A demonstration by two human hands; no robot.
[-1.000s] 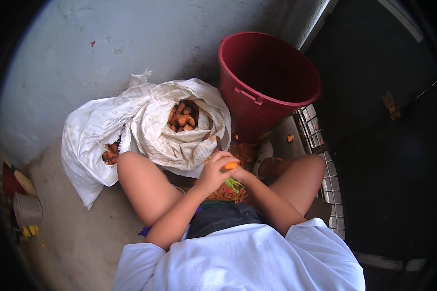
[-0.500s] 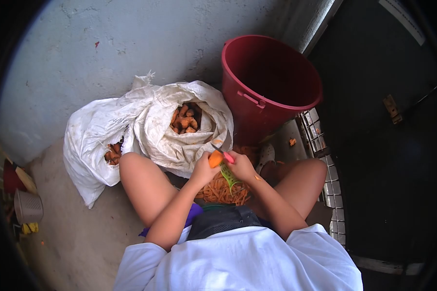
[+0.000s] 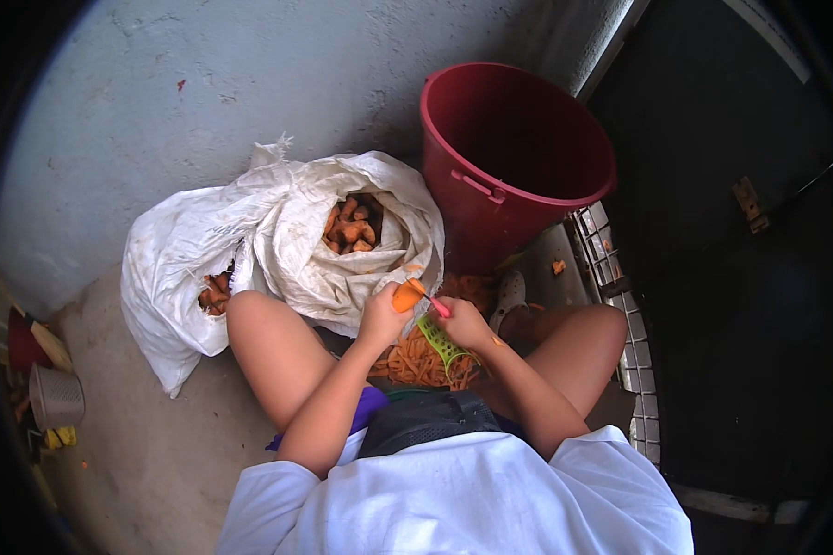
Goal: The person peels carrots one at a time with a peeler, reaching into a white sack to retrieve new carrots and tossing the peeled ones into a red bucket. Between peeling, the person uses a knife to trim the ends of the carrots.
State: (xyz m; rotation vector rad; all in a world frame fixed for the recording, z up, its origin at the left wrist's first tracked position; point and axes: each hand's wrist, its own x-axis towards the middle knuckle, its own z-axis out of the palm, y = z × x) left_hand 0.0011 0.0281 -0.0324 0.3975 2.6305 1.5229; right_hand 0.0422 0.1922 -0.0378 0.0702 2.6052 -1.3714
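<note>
While the left hand (image 3: 383, 316) pinches an orange root vegetable (image 3: 405, 297), seemingly to steady it, the right hand (image 3: 465, 324) clasps a pink-handled knife (image 3: 440, 307).

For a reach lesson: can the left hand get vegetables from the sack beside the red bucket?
Probably yes: the sack gapes open beyond the left hand, though that hand holds an orange piece.

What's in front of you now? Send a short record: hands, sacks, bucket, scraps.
left hand: gripping an orange piece
right hand: gripping a pink-handled knife, its blade at the piece
white sacks: open, brownish-orange roots showing
red bucket: right of the sacks, upright, inside dark
orange strips: heaped between the legs
</note>
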